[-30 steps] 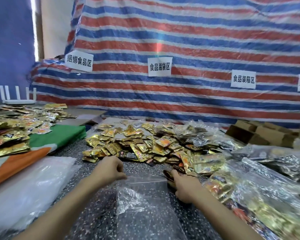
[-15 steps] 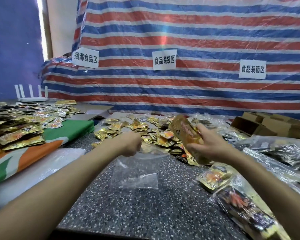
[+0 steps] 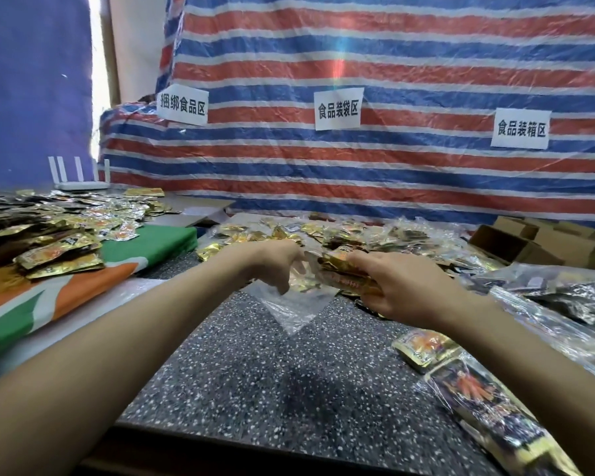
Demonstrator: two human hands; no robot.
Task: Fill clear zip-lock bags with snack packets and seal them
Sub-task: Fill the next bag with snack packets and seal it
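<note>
Bright, soft daylight; wide-angle bend at the edges.
A blown-out window strip (image 3: 98, 80) upper left; a faint rainbow flare on the red, white and blue striped tarpaulin (image 3: 426, 73); gold foil snack packets (image 3: 59, 250) glint; a soft shadow darkens the grey speckled stone worktop (image 3: 299, 383).

clear zip-lock bag (image 3: 291, 309) hanging open; gold snack packets (image 3: 344, 273) at mouth.

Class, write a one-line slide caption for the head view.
Left hand holds a clear zip-lock bag while the right hand holds gold snack packets at its mouth.
</note>
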